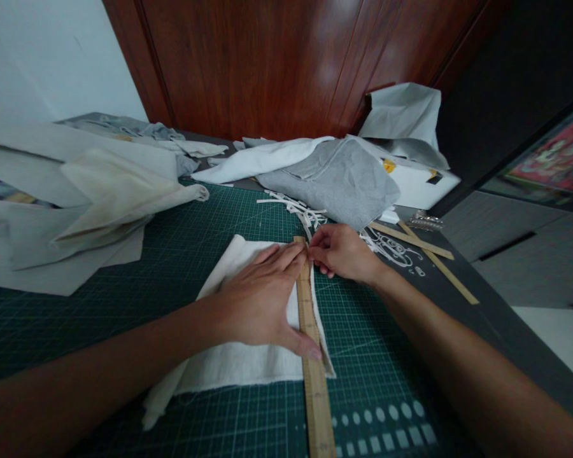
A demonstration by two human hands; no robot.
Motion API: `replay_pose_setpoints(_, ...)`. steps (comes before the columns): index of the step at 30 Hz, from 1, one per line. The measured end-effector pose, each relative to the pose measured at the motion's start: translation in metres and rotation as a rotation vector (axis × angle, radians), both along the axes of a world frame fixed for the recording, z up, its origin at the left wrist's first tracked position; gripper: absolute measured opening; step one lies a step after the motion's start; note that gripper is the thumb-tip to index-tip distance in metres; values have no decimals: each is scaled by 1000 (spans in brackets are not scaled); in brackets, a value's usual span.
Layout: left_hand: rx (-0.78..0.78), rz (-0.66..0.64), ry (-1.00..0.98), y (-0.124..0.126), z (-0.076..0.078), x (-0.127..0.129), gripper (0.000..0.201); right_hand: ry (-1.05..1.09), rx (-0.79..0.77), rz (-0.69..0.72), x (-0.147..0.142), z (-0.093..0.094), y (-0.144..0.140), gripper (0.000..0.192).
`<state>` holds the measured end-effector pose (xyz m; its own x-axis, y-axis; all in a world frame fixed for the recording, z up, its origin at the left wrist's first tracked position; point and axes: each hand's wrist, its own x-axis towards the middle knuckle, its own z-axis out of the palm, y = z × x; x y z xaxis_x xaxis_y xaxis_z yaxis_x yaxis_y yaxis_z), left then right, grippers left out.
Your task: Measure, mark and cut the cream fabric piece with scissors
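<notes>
A piece of white cloth (239, 369) lies on the green cutting mat (386, 343), with a wooden ruler (318, 401) running lengthwise along its right side. My left hand (262, 299) rests flat with fingers spread, pressing the ruler and cloth down; its thumb lies across the ruler. A narrow strip of the cloth shows to the right of the ruler. At the ruler's far end, my right hand (337, 251) is closed in a pinch at the cloth's right edge. Its fingertips are partly hidden, so anything small between them cannot be made out.
Cream and white fabric (119, 191) is heaped at the left. Grey fabric (334, 178) and thin white offcuts (298, 207) lie at the back. Two wooden strips (430, 254) cross on the right, beside a tangle of white cord (389, 248). A red-brown wooden panel (248, 63) stands behind.
</notes>
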<state>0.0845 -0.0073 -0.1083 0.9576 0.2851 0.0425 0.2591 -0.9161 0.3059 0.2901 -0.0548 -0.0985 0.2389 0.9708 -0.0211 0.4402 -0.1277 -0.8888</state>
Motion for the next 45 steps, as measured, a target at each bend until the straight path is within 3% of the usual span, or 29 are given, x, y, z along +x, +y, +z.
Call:
replay_pose_setpoints(7, 7, 7, 5, -2, 2, 0, 149, -92, 56, -49, 3, -2, 16, 24)
replay_pose_setpoints(18, 4, 17, 27, -2, 4, 0, 145, -145, -17, 3, -12, 2, -21, 19)
replay_pose_setpoints(27, 19, 6, -5, -3, 2, 0, 140, -89, -174, 43, -18, 8, -37, 16)
replay_pose_setpoints(36, 27, 7, -7, -2, 1, 1, 140, -123, -143, -45, -27, 3, -41, 16)
replay_pose_setpoints(45, 32, 20, 33, -4, 3, 0, 141, -87, -247, 28, -34, 13, -61, 17)
